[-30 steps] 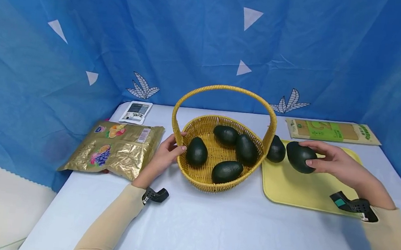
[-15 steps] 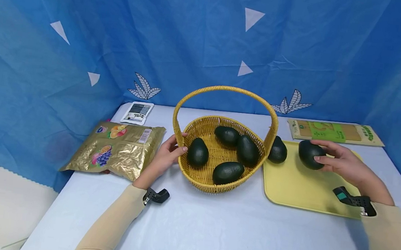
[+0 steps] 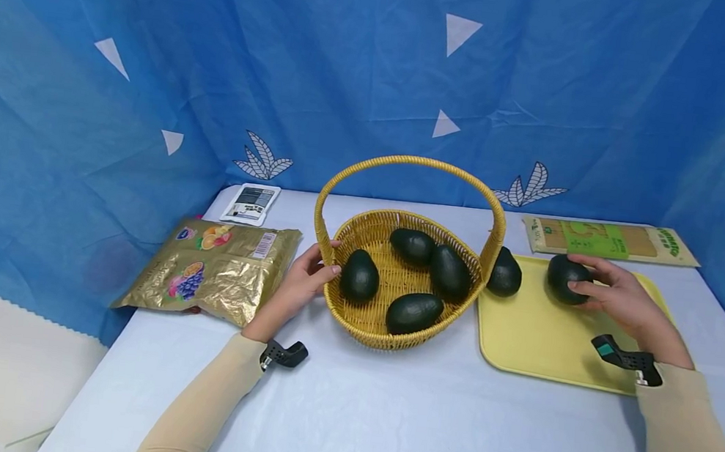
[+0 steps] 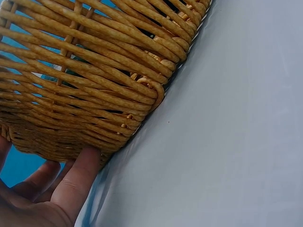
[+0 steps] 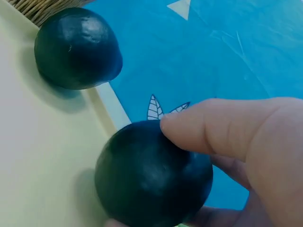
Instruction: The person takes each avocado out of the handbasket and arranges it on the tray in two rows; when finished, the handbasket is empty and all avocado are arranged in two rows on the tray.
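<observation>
My right hand (image 3: 614, 293) holds a dark green avocado (image 3: 567, 280) over the back of the yellow tray (image 3: 542, 344). In the right wrist view, the thumb lies along this avocado (image 5: 151, 175) and fingers show behind it. Another avocado (image 3: 505, 273) sits at the tray's left edge, beside the basket. My left hand (image 3: 304, 277) grips the left side of the yellow wicker basket (image 3: 383, 340), near the foot of its tall handle. The left wrist view has the thumb against the woven wall (image 4: 80, 109). Inside the basket lie several avocados (image 3: 414, 313).
A gold foil bag (image 3: 212, 269) with fruit pictures lies left of the basket, with a small white packet (image 3: 250, 204) behind it. A flat green-and-brown package (image 3: 609, 240) lies behind the tray. Blue cloth (image 3: 352, 70) hangs along the table's back and sides.
My right hand has carried its avocado rightward, away from the avocado at the tray's left edge, further over the tray. My left hand keeps its place on the basket.
</observation>
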A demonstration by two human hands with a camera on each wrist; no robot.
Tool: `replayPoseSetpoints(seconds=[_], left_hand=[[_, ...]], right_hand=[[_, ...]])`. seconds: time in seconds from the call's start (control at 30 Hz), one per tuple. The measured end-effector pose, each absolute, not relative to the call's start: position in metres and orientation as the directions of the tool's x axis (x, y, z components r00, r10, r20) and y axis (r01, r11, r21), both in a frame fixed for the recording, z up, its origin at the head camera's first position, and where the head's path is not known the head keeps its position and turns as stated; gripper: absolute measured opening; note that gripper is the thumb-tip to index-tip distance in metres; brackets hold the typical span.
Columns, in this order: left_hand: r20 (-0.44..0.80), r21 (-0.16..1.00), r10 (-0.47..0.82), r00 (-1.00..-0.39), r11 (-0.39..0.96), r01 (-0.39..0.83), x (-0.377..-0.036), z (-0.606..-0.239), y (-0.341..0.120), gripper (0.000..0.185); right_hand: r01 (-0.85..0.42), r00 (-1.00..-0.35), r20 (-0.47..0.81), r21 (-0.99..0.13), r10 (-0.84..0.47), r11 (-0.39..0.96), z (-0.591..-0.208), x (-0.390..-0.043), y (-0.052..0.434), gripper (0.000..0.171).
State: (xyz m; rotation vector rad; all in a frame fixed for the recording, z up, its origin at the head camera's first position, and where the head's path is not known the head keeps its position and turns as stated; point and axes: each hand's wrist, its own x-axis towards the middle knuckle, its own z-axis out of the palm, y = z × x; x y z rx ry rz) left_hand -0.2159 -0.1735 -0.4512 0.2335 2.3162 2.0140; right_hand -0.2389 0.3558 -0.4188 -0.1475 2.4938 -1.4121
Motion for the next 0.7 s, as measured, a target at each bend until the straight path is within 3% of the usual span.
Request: replayPoseSetpoints(seconds=[0.17,0.47,0.7], left_hand=[[0.056,0.989,0.157,-0.986,0.128,0.076,-0.216,-0.4519,-0.1731,0.052],[0.057,0.987,0.149,-0.987,0.138,0.078,-0.217,-0.453,-0.1734,0.052],[0.06,0.984,0.144,-0.988,0.156,0.083,-0.2165,-0.4522,-0.1731,0.052]], right_hand=[[0.034,-0.97,-0.154,-0.855,-0.19,0.517,-0.4236,-0.24,0.3541,0.06],[0.111,-0.963,-0.223,-0.839,-0.15,0.533,-0.4224,-0.2434,0.3531,0.073],[0.11,-0.969,-0.207,-0.85,-0.134,0.515,-0.4248,-0.2434,0.3502,0.074]])
